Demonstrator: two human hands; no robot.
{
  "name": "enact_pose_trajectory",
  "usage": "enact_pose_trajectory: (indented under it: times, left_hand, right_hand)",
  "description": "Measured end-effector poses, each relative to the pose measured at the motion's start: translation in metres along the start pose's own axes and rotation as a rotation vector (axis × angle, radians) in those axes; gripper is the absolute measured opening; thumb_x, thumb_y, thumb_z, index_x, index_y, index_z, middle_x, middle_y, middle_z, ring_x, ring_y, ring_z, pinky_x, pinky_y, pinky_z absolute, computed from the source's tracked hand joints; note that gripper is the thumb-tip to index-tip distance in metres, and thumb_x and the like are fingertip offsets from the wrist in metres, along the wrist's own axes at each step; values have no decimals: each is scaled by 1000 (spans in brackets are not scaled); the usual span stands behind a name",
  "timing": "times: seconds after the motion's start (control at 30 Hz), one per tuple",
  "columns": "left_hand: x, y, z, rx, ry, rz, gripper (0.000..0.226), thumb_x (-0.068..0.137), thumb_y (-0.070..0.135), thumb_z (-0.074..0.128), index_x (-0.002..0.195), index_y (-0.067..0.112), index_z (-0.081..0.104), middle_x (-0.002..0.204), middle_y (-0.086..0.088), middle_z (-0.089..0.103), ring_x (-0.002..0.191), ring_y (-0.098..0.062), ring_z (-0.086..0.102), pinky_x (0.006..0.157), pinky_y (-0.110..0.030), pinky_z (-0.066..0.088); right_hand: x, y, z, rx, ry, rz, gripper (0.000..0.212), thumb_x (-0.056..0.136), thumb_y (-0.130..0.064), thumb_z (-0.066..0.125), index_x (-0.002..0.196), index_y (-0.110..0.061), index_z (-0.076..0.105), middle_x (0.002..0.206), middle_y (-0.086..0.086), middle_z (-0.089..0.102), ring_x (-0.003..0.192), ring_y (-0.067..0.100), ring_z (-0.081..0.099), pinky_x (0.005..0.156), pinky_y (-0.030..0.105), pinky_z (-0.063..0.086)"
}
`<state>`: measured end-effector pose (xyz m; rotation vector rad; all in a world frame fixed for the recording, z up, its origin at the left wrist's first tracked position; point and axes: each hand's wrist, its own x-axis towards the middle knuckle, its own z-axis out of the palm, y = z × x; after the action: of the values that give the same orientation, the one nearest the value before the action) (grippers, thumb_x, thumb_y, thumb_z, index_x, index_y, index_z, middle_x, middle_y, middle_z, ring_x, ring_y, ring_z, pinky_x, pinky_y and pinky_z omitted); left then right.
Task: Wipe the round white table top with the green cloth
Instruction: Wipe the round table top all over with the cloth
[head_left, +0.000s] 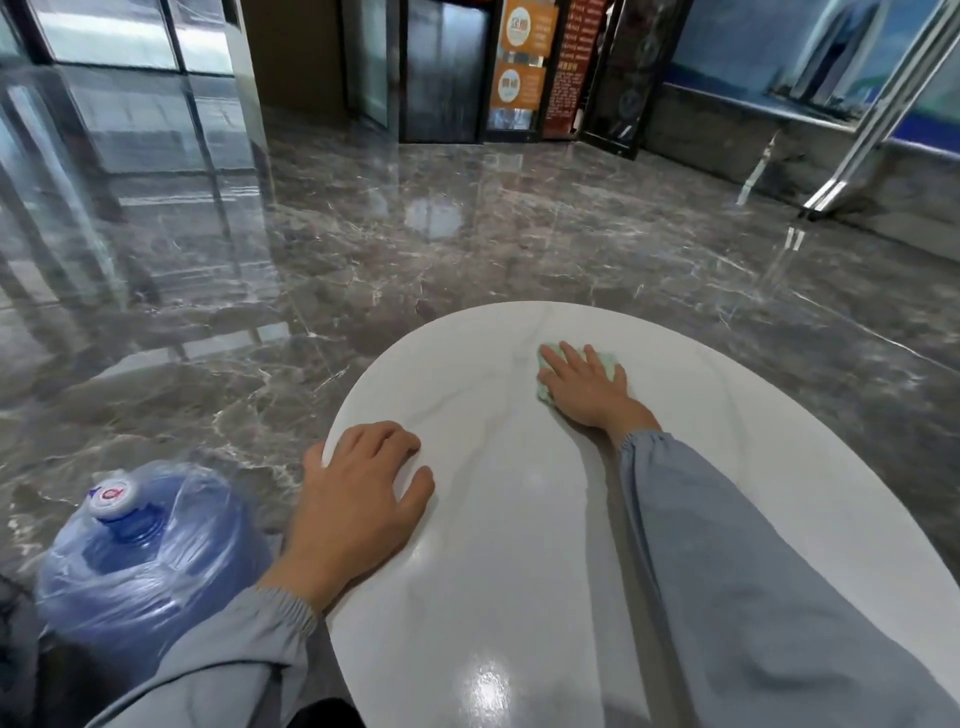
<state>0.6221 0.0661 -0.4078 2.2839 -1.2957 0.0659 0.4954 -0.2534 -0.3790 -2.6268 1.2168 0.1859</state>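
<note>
While both hands rest on the round white counter (519, 545), one item is in use: a green cloth (607, 361).
Entries: right hand (587, 387), fingers straight and spread, pressed flat on the green cloth at the counter's far part, cloth edges showing past the fingertips and beside the thumb; left hand (358, 483), fingers loosely bent, holding nothing, resting on the counter's left rim; grey-blue sleeves (753, 571) on both arms; blue water jug (145, 545), wrapped in clear plastic, standing left of the counter on the dark veined marble floor (467, 234).
</note>
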Motion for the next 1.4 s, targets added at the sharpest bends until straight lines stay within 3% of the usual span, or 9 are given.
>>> enact_pose_trajectory:
  times: [0.23, 0.43, 0.63, 0.83, 1.0, 1.27, 1.4]
  left_hand:
    - [2, 1, 0, 14, -26, -3, 37, 94, 57, 33, 120, 41, 54, 132, 23, 48, 130, -6, 38, 106, -45, 32]
    - [1, 6, -4, 15, -43, 4, 41, 92, 57, 31, 120, 39, 56, 132, 21, 50, 130, -9, 41, 104, -46, 35]
    - [0, 5, -6, -33, -33, -8, 46, 88, 59, 31, 117, 39, 61, 128, 21, 55, 129, -12, 47, 102, -48, 40]
    - [-1, 9, -8, 4, -57, 2, 47, 89, 61, 31, 119, 39, 59, 130, 20, 52, 130, -14, 46, 101, -49, 40]
    - [-2, 12, -12, 35, -89, 1, 45, 91, 60, 31, 121, 38, 56, 132, 18, 50, 131, -14, 40, 102, -51, 39]
    - [0, 7, -4, 66, -63, 16, 43, 91, 62, 34, 120, 38, 55, 131, 17, 52, 129, -15, 42, 101, -54, 37]
    - [1, 7, -5, 56, -58, 7, 46, 90, 63, 35, 122, 38, 56, 134, 17, 51, 130, -14, 41, 102, -52, 39]
  right_hand:
    - [20, -154, 22, -56, -51, -341, 57, 106, -55, 14, 162, -49, 4, 173, -13, -7, 159, 22, -14, 119, 64, -15]
    - [-18, -164, 35, -49, -29, -462, 55, 107, -56, 14, 162, -50, 5, 173, -14, -4, 159, 20, -11, 121, 60, -13]
    - [-53, -84, 26, 5, 9, -306, 57, 107, -58, 17, 162, -49, 8, 173, -15, 0, 159, 17, -7, 124, 57, -7]
    - [-90, 62, 12, 57, 54, 33, 58, 107, -60, 17, 162, -48, 8, 173, -16, -1, 160, 16, -6, 125, 55, -6]
    - [-116, 136, 5, 79, 76, 226, 57, 106, -59, 20, 162, -49, 9, 173, -15, 2, 160, 18, -3, 124, 57, -4]
    - [-61, 135, -8, 87, 64, 339, 57, 107, -54, 19, 162, -48, 7, 173, -14, -4, 160, 22, -9, 122, 61, -8]
    - [-7, 88, -16, 85, 59, 251, 56, 107, -52, 18, 162, -47, 8, 173, -14, -4, 160, 24, -10, 122, 62, -8]
